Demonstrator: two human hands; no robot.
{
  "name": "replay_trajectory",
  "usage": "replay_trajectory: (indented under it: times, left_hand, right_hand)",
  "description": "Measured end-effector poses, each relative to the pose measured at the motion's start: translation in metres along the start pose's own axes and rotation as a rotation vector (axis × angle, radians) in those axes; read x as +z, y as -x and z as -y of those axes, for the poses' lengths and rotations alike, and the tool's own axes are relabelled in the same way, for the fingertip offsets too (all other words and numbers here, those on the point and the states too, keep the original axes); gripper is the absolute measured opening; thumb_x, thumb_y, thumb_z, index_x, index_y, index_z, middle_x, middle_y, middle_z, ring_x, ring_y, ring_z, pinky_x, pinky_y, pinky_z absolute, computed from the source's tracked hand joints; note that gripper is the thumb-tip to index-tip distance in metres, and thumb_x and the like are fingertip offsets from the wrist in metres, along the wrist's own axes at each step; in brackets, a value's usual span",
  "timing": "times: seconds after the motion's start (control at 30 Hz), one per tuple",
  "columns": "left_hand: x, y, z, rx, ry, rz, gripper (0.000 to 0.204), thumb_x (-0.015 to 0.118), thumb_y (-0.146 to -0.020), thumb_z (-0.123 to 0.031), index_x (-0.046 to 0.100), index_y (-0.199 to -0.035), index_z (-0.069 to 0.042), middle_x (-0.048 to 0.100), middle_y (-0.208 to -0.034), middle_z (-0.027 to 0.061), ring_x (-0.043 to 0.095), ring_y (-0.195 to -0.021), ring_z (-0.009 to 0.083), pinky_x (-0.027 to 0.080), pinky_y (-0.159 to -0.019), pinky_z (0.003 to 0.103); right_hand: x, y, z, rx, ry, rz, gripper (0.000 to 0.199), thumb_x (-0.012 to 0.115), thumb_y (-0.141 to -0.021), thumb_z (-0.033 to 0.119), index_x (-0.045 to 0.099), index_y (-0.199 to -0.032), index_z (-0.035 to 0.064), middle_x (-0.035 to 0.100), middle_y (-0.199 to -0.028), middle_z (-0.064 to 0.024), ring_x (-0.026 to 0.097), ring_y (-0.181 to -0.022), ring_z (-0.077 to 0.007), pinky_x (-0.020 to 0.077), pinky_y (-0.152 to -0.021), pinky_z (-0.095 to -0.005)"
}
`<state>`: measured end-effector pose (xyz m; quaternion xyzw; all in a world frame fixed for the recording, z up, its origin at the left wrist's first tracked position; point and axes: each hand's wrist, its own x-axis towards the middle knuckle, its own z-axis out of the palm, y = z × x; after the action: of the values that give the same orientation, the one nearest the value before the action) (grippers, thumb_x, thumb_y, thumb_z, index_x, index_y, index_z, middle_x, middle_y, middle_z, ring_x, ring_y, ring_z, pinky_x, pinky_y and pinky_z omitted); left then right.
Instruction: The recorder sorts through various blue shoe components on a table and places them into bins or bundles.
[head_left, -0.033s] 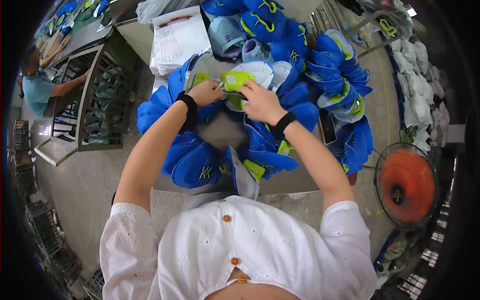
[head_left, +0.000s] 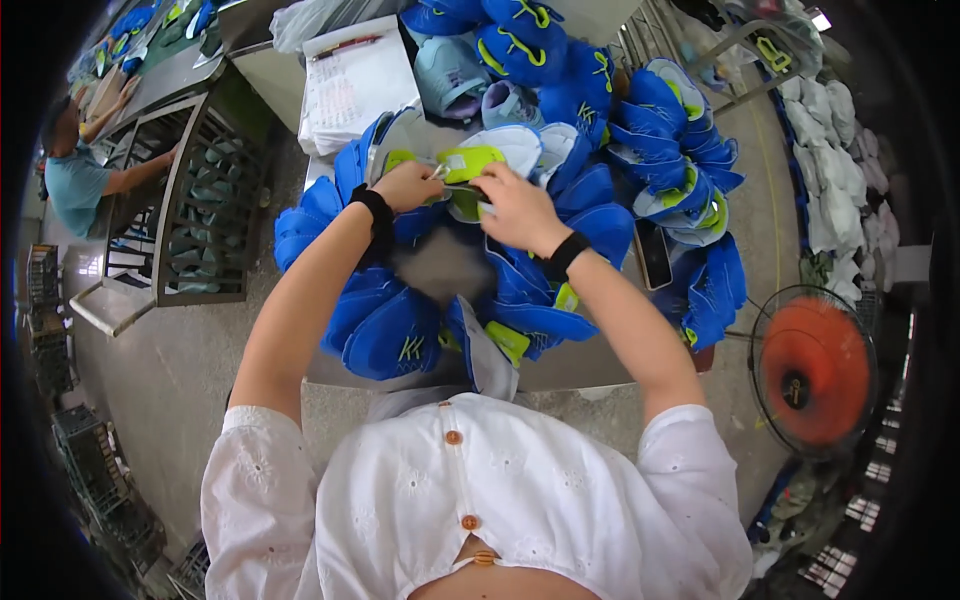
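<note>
Your left hand and right hand both grip one lime-green shoe piece, held just above the middle of the worktop. Left fingers pinch its near-left edge; right fingers close over its lower edge (each wrist wears a black band). Blue shoe uppers ring the bare grey centre, piled deeper at the right. A white paper pad lies at the far left corner. An orange fan stands on the floor, right.

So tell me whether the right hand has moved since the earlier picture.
No. The right hand sits equally far from the orange fan as before.
</note>
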<state>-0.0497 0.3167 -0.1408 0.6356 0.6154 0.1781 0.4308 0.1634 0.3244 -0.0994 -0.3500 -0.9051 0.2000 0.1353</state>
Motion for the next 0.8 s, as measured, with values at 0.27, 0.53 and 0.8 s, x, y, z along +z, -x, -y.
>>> replay_trajectory:
  times: [0.27,0.53,0.8]
  left_hand:
    - [-0.008,-0.016,0.002,-0.243,0.172,0.05,0.023,0.063,-0.075,-0.025,0.064,-0.076,-0.002,0.05,-0.06,-0.0022,0.043,-0.055,0.0077,0.032,-0.049,0.025]
    - [-0.01,-0.011,-0.002,-0.168,0.139,-0.025,0.025,0.067,-0.073,-0.025,0.063,-0.074,-0.001,0.049,-0.056,-0.0019,0.04,-0.049,0.0063,0.03,-0.044,0.025]
    - [-0.012,-0.018,-0.002,-0.1,0.209,0.006,0.026,0.064,-0.077,-0.027,0.065,-0.08,-0.001,0.053,-0.061,0.0,0.043,-0.056,0.0073,0.034,-0.05,0.025]
  right_hand:
    - [0.039,-0.021,0.002,0.291,-0.336,0.127,0.024,0.06,-0.071,0.02,0.062,-0.075,-0.0031,0.06,-0.075,-0.0223,0.058,-0.076,-0.0367,0.0455,-0.072,-0.0416]
    - [0.051,-0.043,0.004,0.47,-0.576,0.307,0.022,0.057,-0.077,0.018,0.059,-0.076,-0.0045,0.059,-0.063,-0.0163,0.058,-0.051,-0.0227,0.0444,-0.051,-0.0338]
    - [0.04,-0.033,-0.01,0.22,-0.346,0.225,0.022,0.058,-0.071,0.019,0.062,-0.074,-0.0023,0.06,-0.071,-0.022,0.059,-0.07,-0.0366,0.0458,-0.065,-0.0398]
